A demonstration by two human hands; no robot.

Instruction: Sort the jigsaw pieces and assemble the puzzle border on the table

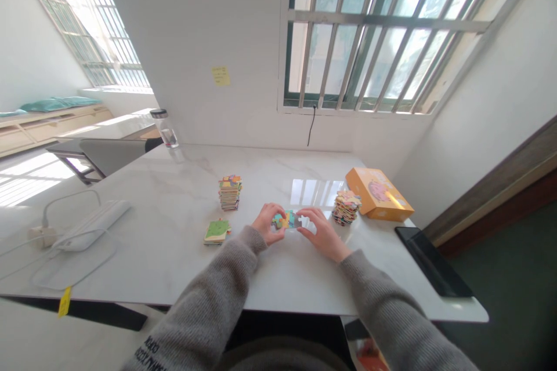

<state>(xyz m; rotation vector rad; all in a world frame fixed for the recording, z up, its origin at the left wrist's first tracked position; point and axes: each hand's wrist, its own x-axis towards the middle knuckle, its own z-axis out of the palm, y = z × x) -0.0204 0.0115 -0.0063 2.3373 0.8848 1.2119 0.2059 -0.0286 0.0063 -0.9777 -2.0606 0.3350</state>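
Colourful jigsaw puzzle pieces [288, 219] lie low over the white table between my two hands. My left hand [269, 224] pinches their left end between thumb and fingers. At the right end, the thumb and fingers of my right hand [321, 233] close around a grey part of the puzzle. Whether the pieces are fully joined is too small to tell. To the right of my right hand stands a tall stack of puzzle pieces [346, 208]. Left of my left hand are a second tall stack [230, 193] and a low pile with a green piece on top [217, 232].
An orange box [380, 193] sits at the table's right, with a black flat device [433, 261] near the edge. A clear bottle [165, 128] stands at the back left. On the left lie a white power strip [93, 226] and loose cables [91, 269].
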